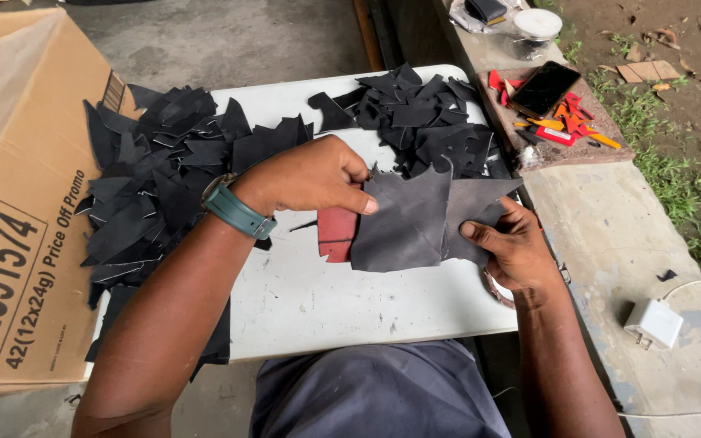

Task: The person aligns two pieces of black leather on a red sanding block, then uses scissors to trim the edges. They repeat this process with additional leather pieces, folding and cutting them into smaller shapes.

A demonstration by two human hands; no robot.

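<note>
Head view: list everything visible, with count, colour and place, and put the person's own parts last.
dark sheet pieces: two overlapping, grey-black, table centre, held in both hands
red piece: one, under the sheets' left edge
cut scraps: two heaps, black, table's left and far side
table: one, white
cardboard box: one, brown, far left
phone: one, black, on the ledge
red and orange offcuts: several, beside the phone
charger: one, white, ledge at right
wristwatch: one, teal band, left wrist
left hand: grips the sheets' left edge
right hand: grips their right edge
</note>
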